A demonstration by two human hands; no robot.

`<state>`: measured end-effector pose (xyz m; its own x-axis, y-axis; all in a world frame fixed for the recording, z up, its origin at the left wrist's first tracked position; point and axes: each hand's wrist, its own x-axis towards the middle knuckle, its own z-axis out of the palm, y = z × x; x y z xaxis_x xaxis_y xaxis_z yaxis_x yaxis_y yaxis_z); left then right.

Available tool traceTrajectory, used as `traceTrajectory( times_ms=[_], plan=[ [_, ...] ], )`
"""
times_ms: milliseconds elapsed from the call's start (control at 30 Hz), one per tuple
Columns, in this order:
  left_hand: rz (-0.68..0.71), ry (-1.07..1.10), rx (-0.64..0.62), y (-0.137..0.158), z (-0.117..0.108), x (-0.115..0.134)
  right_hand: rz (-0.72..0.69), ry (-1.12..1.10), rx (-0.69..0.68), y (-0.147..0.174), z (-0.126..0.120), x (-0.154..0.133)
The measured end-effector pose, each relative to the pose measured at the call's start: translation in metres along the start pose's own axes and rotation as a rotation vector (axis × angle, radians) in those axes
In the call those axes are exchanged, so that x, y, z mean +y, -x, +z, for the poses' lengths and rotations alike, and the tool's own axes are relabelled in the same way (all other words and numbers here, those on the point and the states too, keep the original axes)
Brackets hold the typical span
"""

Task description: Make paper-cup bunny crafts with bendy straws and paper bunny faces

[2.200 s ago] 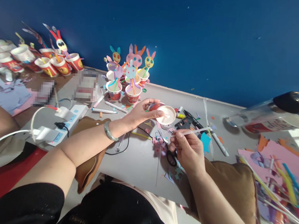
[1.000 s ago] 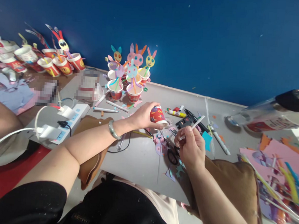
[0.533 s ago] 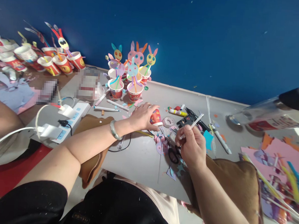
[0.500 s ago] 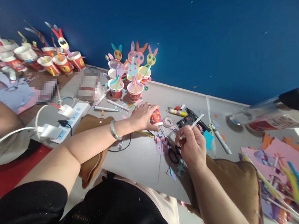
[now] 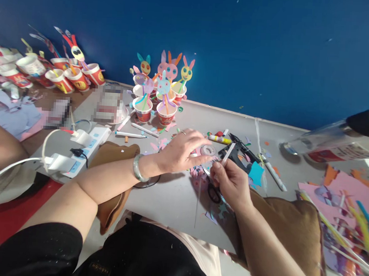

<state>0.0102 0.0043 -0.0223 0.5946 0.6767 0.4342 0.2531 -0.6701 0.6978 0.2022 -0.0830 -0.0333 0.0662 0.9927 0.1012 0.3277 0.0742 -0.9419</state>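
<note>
My right hand (image 5: 231, 183) is closed around a slim white stick (image 5: 228, 153) that points up; its exact kind is unclear. Close beside it, my left hand (image 5: 186, 152) has its thumb and fingers stretched apart, the thumb reaching toward the stick. A small part of a red paper cup (image 5: 193, 155) shows between the left thumb and fingers; most of it is hidden, and no grip on it shows. Black-handled scissors (image 5: 214, 193) lie below the right hand. A tape roll (image 5: 208, 150) and a black tool like a glue gun (image 5: 241, 152) lie behind the hands.
Paper cups with rabbit-faced figures (image 5: 166, 117) stand by the blue wall. A power strip (image 5: 91, 149) with cables is at left, near another person's arm (image 5: 2, 145). A clear bottle (image 5: 328, 140) and coloured paper (image 5: 353, 186) are at right; a brown cushion (image 5: 287, 227) lies below.
My left hand has moved right and spread its fingers, now covering most of the red cup it held earlier. My right hand has shifted slightly left, keeping the white stick.
</note>
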Motion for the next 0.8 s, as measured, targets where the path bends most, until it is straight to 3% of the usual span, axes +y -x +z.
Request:
traceTrajectory(
  times_ms=[67,167,300,400,500,600,700,800],
  plan=[
    [-0.025,0.246,-0.123,0.000,0.000,0.005,-0.070,0.084,-0.052,0.002,0.001,-0.002],
    [-0.181,0.519,-0.241,-0.001,0.002,0.009,-0.177,0.180,-0.123,0.003,0.004,-0.005],
    [-0.298,0.672,-0.248,-0.003,0.004,0.008,-0.210,0.236,-0.188,-0.001,-0.001,-0.006],
    [-0.349,0.712,-0.188,-0.006,0.003,0.006,-0.201,0.355,-0.258,-0.004,-0.018,-0.006],
    [-0.468,0.780,-0.099,-0.008,0.001,0.004,-0.105,0.773,-0.317,-0.003,-0.037,-0.006],
    [-0.533,0.865,-0.051,-0.009,-0.001,0.002,0.079,1.202,-0.488,0.000,-0.043,-0.007],
    [-0.550,0.923,-0.054,-0.010,-0.001,0.001,0.155,1.357,-0.632,0.003,-0.034,-0.009],
    [-0.567,0.930,-0.066,-0.010,-0.001,0.002,0.176,1.382,-0.672,0.004,-0.023,-0.008]
  ],
)
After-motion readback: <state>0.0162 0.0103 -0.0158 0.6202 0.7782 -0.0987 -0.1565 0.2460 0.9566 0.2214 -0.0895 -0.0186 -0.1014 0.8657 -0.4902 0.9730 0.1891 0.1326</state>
